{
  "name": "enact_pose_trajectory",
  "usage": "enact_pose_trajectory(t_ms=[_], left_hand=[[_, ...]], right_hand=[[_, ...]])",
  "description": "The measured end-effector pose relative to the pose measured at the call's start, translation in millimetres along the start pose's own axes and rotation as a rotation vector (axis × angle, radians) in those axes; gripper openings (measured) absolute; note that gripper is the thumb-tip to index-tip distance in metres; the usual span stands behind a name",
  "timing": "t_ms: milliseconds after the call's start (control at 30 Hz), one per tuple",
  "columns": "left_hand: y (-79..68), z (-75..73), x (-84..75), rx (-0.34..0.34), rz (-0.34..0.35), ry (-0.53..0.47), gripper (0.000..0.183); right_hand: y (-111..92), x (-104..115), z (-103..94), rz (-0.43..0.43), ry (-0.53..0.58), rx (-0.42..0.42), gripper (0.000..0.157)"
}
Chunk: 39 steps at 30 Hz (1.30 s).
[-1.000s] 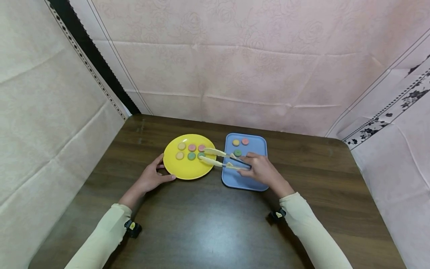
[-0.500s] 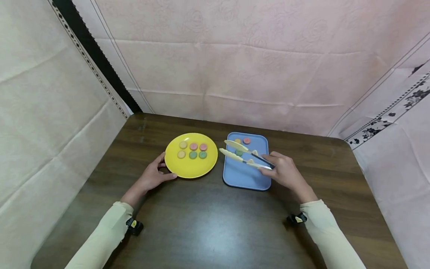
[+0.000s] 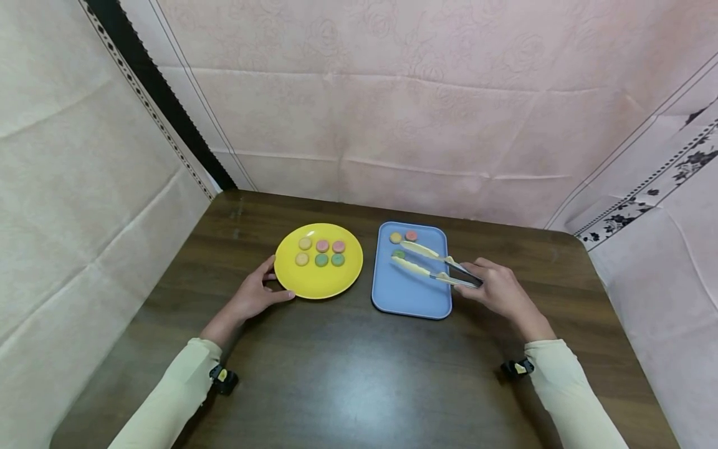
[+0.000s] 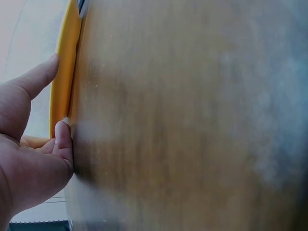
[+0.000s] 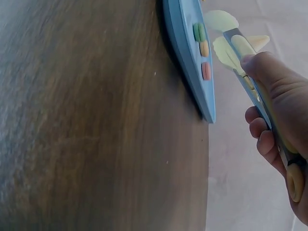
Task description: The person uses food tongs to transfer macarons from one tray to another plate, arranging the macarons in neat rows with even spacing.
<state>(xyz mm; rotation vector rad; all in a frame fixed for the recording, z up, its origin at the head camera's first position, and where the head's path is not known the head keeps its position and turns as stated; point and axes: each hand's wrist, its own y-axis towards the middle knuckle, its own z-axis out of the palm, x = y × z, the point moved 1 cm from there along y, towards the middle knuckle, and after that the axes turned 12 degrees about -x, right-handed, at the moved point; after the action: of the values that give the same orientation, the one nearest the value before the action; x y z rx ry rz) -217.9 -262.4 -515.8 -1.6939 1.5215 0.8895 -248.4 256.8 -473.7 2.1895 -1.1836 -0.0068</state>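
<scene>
On the wooden counter (image 3: 291,386): blue tray (image 3: 409,299); just beside, yellow plate (image 3: 320,284), gripped at its rim by left hand (image 3: 255,296). Over the tray, tongs (image 3: 421,249) clasped in right hand (image 3: 499,292), spread-tipped. Macarons (image 3: 338,247): six on plate, three on tray.

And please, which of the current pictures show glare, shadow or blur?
Head view: whitish glare on the wooden table. Left wrist view: the table surface looks blurred, and the yellow plate appears orange. Right wrist view: a dark shadow runs along the edge of the blue tray, and the table is blurred towards the left.
</scene>
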Motion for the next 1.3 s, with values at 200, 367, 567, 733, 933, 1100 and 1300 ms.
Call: enact_pose_trajectory(t_ms=[200,367,567,733,933,1100,1300], left_hand=[[-0.4,0.4,0.8,-0.005,0.009,-0.001,0.108],[0.7,1.3,1.4,-0.002,0.006,-0.002,0.108],[0.5,0.9,1.4,0.001,-0.003,0.005,0.109],[-0.5,-0.4,0.1,-0.002,0.009,0.0,0.107],[0.2,-0.3,-0.4,0.0,0.002,0.001,0.109],[0.1,-0.5,-1.1,-0.001,0.001,0.002,0.108],[-0.2,-0.9,-2.1,0.001,-0.004,0.005,0.107]], right_hand=[[-2.5,-3.5,0.0,0.007,0.003,0.021,0.042],[-5.2,-5.3,2.9,0.008,-0.001,0.036,0.043],[-6.6,-6.5,5.3,0.006,-0.007,0.043,0.042],[-5.2,-5.9,5.8,0.012,-0.008,0.06,0.042],[-3.6,-3.7,6.5,0.018,-0.016,0.074,0.043],[-3.7,-2.4,6.1,0.03,-0.017,0.085,0.044],[-2.8,2.0,5.8,0.022,0.007,0.051,0.043]])
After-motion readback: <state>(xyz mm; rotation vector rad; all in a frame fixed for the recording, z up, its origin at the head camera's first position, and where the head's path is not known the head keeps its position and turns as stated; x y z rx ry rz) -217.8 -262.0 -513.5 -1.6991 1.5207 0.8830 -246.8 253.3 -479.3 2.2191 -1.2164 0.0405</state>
